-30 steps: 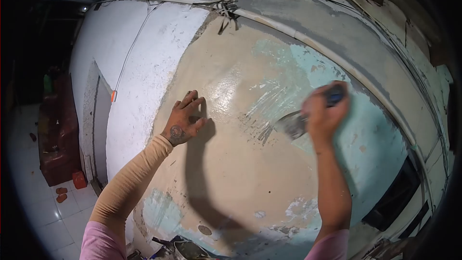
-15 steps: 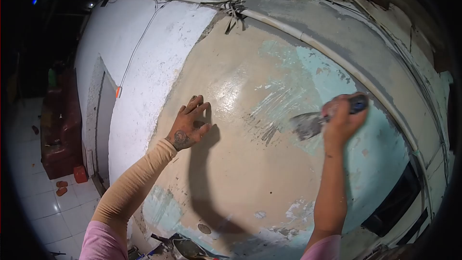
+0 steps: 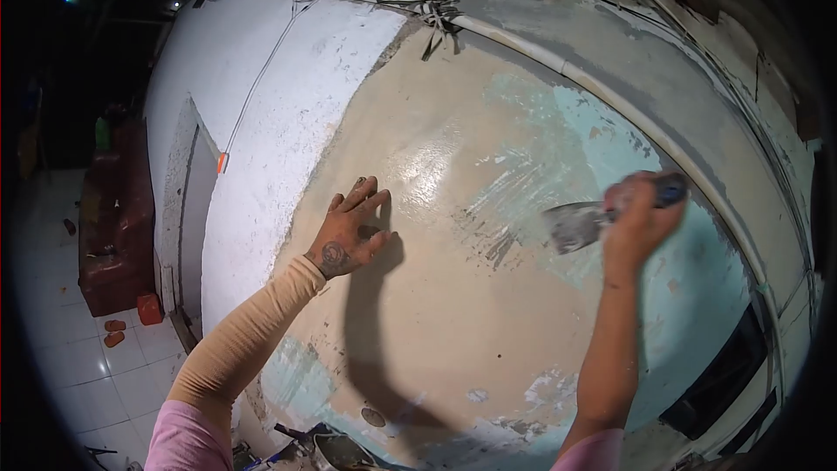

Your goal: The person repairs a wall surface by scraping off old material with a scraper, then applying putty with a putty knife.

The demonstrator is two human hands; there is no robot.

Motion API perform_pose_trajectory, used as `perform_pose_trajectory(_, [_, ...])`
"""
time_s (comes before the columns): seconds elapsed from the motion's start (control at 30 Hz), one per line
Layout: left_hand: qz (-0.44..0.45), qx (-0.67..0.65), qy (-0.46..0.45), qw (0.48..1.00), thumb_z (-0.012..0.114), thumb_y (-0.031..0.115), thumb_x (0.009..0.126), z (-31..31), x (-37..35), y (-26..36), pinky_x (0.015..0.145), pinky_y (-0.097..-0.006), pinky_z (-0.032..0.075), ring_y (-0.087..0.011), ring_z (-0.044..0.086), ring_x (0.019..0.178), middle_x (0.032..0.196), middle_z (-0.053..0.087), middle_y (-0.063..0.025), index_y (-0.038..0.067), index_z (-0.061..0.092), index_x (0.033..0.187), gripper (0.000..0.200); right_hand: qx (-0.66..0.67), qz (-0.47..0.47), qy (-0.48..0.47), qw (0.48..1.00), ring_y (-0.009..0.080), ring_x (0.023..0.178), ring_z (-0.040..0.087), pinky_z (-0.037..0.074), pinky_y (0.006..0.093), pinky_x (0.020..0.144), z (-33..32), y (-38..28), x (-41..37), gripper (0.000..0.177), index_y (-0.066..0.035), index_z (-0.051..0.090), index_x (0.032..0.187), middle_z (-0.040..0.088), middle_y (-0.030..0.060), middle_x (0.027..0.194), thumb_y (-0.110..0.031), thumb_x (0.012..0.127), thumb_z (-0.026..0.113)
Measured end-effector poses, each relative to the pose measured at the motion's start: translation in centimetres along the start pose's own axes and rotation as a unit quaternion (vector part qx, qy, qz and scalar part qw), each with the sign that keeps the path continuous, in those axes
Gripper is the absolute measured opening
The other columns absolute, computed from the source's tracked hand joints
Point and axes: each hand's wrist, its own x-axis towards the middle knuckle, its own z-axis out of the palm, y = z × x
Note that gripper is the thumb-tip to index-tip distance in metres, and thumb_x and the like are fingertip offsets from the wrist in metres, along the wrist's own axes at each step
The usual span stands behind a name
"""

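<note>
My right hand [image 3: 639, 222] is closed around the dark handle of a scraper [image 3: 575, 226]. Its wide, smeared metal blade points left, over the scraped area of the wall [image 3: 453, 296]. That wall carries beige coating, with turquoise paint [image 3: 680, 270] on the right and streaky scrape marks [image 3: 506, 196] between the two. My left hand [image 3: 353, 231], tattooed on the back, has its fingers spread close against the beige surface, with nothing in it. A shadow of the left arm falls on the wall beside it.
A pipe [image 3: 610, 100] runs along the wall's upper right edge, with tied cables [image 3: 436, 17] at the top. White wall [image 3: 270, 96] and a doorway stand left. A dark red sofa [image 3: 113, 218], a red box [image 3: 150, 308] and sandals [image 3: 114, 332] are on the tiled floor. Clutter lies below.
The whole view has shifted slightly, so the wall and both hands appear a little further right. My right hand still grips the scraper, and my left hand stays spread at the wall.
</note>
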Motion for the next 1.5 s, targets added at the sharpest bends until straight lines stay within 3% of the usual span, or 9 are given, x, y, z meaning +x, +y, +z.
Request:
perform_pose_trajectory(0.13, [0.002,0.012,0.013,1.0,0.072,0.025,0.085,0.5,-0.1,0.0,0.123,-0.0595,0.019,-0.0347,0.024,0.153,0.163,0.031,-0.0167,0.012,0.045,0.152,0.073,-0.077,0.056,-0.12,0.988,0.0099,0.05,0.054,0.046,0.0269,0.045,3.0,1.6,-6.1,0.017,-0.007,0.045,0.095,0.055,0.0024,0.069,0.001,0.09,0.06])
perform_pose_trajectory(0.37, [0.004,0.029,-0.04,0.999,0.072,0.025,0.084,-0.8,-0.2,-0.2,0.122,-0.0629,0.016,-0.0325,0.021,0.155,0.165,0.029,-0.0132,0.018,0.04,0.155,0.078,-0.037,-0.065,0.046,0.996,0.0131,0.052,0.056,0.049,0.0288,0.049,4.3,1.7,9.3,0.015,-0.004,0.045,0.094,0.055,0.0046,0.067,-0.005,0.091,0.059])
perform_pose_trajectory(0.47, [0.013,0.021,-0.052,0.998,0.072,0.027,0.085,-1.2,-0.1,-0.8,0.122,-0.0647,0.016,-0.0329,0.022,0.155,0.165,0.029,-0.0124,0.02,0.038,0.156,0.08,-0.038,-0.006,0.074,0.996,0.0119,0.053,0.056,0.048,0.0272,0.048,5.8,4.3,8.4,0.016,-0.004,0.045,0.097,0.055,0.0033,0.069,-0.004,0.09,0.059])
perform_pose_trajectory(0.63, [0.037,0.011,-0.09,0.995,0.07,0.034,0.086,-3.3,0.1,-1.5,0.12,-0.0678,0.015,-0.0327,0.025,0.154,0.165,0.029,-0.0118,0.021,0.034,0.158,0.082,-0.13,-0.09,-0.041,0.987,0.0115,0.053,0.056,0.047,0.0264,0.046,11.0,4.4,4.3,0.018,-0.003,0.046,0.102,0.056,0.0041,0.076,-0.003,0.089,0.059])
perform_pose_trajectory(0.73, [0.047,-0.001,-0.12,0.992,0.068,0.036,0.088,-3.7,0.4,-2.3,0.12,-0.0685,0.011,-0.0313,0.023,0.154,0.166,0.028,-0.0106,0.02,0.029,0.16,0.083,-0.06,-0.032,0.065,0.996,0.0099,0.054,0.053,0.045,0.0263,0.048,9.3,4.1,9.2,0.017,-0.005,0.045,0.1,0.055,0.0043,0.074,-0.001,0.088,0.057])
perform_pose_trajectory(0.9, [0.064,-0.03,-0.146,0.987,0.065,0.028,0.09,-4.6,0.8,-2.8,0.121,-0.0683,0.007,-0.0305,0.021,0.155,0.167,0.027,-0.009,0.018,0.025,0.161,0.082,-0.121,-0.035,-0.056,0.99,0.0106,0.05,0.051,0.043,0.028,0.044,13.9,2.6,5.0,0.016,-0.006,0.041,0.094,0.05,0.0031,0.065,0.0,0.088,0.055])
perform_pose_trajectory(1.03, [0.025,-0.122,-0.164,0.978,0.068,0.022,0.091,-6.5,0.8,-3.1,0.125,-0.0595,0.011,-0.0299,0.025,0.154,0.165,0.03,-0.0092,0.017,0.025,0.161,0.083,-0.069,-0.005,0.063,0.996,0.0111,0.051,0.053,0.044,0.0271,0.044,11.3,5.5,8.2,0.018,-0.005,0.044,0.099,0.052,0.0032,0.072,-0.003,0.088,0.058])
perform_pose_trajectory(1.13, [0.022,-0.131,-0.145,0.98,0.069,0.018,0.091,-7.2,0.3,-4.7,0.125,-0.0567,0.013,-0.0308,0.029,0.152,0.164,0.033,-0.0094,0.016,0.028,0.16,0.081,-0.087,-0.003,-0.051,0.995,0.012,0.05,0.053,0.044,0.0275,0.043,13.6,5.3,3.7,0.016,-0.005,0.043,0.099,0.053,0.0038,0.072,-0.002,0.089,0.056])
perform_pose_trajectory(1.5, [-0.074,-0.073,-0.108,0.989,0.068,0.017,0.086,-13.1,-5.8,-11.2,0.112,-0.0436,0.043,-0.0378,0.052,0.136,0.152,0.048,-0.0223,0.005,0.055,0.143,0.059,-0.032,-0.026,0.027,0.999,0.0106,0.051,0.053,0.045,0.0261,0.045,12.0,4.7,9.8,0.019,-0.005,0.045,0.098,0.052,0.0049,0.07,-0.006,0.088,0.06])
